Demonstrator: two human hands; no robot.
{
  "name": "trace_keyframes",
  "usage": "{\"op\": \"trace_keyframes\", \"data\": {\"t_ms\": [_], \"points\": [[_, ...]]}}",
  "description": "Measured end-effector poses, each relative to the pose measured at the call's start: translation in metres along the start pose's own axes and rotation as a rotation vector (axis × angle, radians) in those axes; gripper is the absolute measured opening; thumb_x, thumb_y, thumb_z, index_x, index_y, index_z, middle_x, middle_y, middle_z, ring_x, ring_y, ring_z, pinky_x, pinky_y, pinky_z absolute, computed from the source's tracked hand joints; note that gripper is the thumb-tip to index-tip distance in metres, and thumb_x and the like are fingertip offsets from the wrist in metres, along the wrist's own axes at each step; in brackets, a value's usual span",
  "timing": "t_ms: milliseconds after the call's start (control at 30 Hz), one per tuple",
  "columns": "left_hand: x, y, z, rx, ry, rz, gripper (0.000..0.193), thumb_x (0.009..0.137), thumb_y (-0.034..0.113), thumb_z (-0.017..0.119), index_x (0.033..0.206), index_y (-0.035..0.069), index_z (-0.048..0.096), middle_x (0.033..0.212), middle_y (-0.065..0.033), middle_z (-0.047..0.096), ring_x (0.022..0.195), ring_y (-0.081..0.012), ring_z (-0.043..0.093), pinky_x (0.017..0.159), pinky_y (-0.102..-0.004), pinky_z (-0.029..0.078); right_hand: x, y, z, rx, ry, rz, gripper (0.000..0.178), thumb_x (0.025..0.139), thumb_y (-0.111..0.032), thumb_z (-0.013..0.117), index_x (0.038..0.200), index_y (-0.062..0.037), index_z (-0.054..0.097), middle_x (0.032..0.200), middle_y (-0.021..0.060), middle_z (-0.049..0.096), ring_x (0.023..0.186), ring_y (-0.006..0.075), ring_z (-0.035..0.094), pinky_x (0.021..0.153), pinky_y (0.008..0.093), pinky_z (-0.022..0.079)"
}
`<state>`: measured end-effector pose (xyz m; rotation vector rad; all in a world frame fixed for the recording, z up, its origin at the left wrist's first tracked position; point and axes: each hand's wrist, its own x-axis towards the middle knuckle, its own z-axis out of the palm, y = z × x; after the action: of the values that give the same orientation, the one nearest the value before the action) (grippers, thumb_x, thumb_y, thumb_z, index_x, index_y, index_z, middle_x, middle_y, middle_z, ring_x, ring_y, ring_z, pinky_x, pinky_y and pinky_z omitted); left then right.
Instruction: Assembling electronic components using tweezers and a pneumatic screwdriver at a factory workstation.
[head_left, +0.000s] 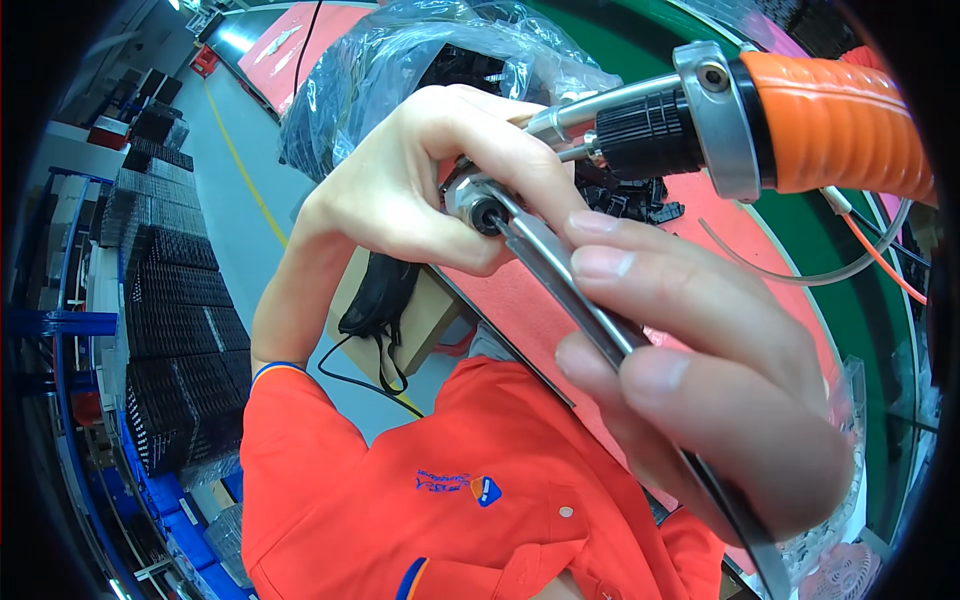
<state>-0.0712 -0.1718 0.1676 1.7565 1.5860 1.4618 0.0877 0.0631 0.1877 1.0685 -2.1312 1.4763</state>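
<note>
My left hand is closed around the metal front end of a power screwdriver, which has an orange ribbed grip, a silver ring and a black knurled collar. Between thumb and fingers sits a small metal nut with a dark hole. My right hand, very close to the camera, pinches a flat metal wrench whose far end meets that nut. The wrench's lower end runs down past my palm. My orange shirt fills the lower middle.
A clear plastic bag of black parts lies behind my hands on a red mat over a green bench. A thin white tube and orange wire trail at the right. Stacks of black trays stand left; a cardboard box sits below.
</note>
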Motion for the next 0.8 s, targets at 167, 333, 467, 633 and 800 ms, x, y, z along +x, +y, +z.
{"op": "trace_keyframes", "data": {"t_ms": [167, 333, 467, 633, 800], "points": [[-0.002, -0.003, 0.002, -0.047, 0.026, 0.011, 0.037, 0.053, -0.001, 0.063, 0.089, -0.002, 0.071, 0.085, -0.0107, 0.069, 0.079, -0.0216, 0.061, 0.079, -0.0312, 0.047, -0.016, -0.009, -0.003, 0.032, 0.027, 0.010, 0.050, 0.081, 0.012, 0.064, 0.122, -0.0088, 0.043, 0.118, 0.0270, 0.055, 0.103, 0.0429, 0.062, 0.085, 0.0476, 0.056], [0.000, -0.008, 0.004, -0.062, 0.021, 0.005, 0.037, 0.054, -0.003, 0.062, 0.090, -0.002, 0.071, 0.084, -0.0114, 0.068, 0.078, -0.0207, 0.061, 0.078, -0.0313, 0.047, -0.023, -0.016, 0.000, 0.059, 0.062, 0.022, 0.052, 0.081, 0.013, 0.063, 0.123, -0.0092, 0.042, 0.119, 0.0273, 0.054, 0.104, 0.0435, 0.062, 0.084, 0.0475, 0.056], [-0.002, -0.009, 0.007, -0.050, 0.026, 0.016, 0.036, 0.056, -0.004, 0.062, 0.090, -0.002, 0.071, 0.082, -0.0106, 0.068, 0.077, -0.0187, 0.061, 0.072, -0.0305, 0.047, -0.031, -0.020, 0.000, 0.085, 0.085, 0.032, 0.053, 0.081, 0.014, 0.062, 0.125, -0.0096, 0.042, 0.120, 0.0275, 0.054, 0.104, 0.0439, 0.061, 0.084, 0.0475, 0.056], [-0.004, -0.012, 0.008, -0.140, 0.053, -0.061, 0.033, 0.059, -0.005, 0.062, 0.090, -0.002, 0.072, 0.081, -0.0101, 0.066, 0.076, -0.0169, 0.060, 0.066, -0.0293, 0.047, 0.000, -0.016, 0.024, 0.108, 0.125, 0.050, 0.054, 0.081, 0.015, 0.061, 0.126, -0.0100, 0.042, 0.122, 0.0277, 0.053, 0.105, 0.0445, 0.061, 0.084, 0.0475, 0.056], [-0.001, -0.010, 0.011, -0.169, 0.051, -0.054, 0.033, 0.059, -0.005, 0.062, 0.091, -0.002, 0.072, 0.081, -0.0111, 0.066, 0.076, -0.0167, 0.059, 0.066, -0.0287, 0.046, 0.006, 0.019, 0.026, -0.010, 0.033, -0.160, 0.051, 0.083, 0.014, 0.060, 0.125, -0.0091, 0.042, 0.118, 0.0296, 0.055, 0.104, 0.0451, 0.061, 0.085, 0.0487, 0.055]]}}
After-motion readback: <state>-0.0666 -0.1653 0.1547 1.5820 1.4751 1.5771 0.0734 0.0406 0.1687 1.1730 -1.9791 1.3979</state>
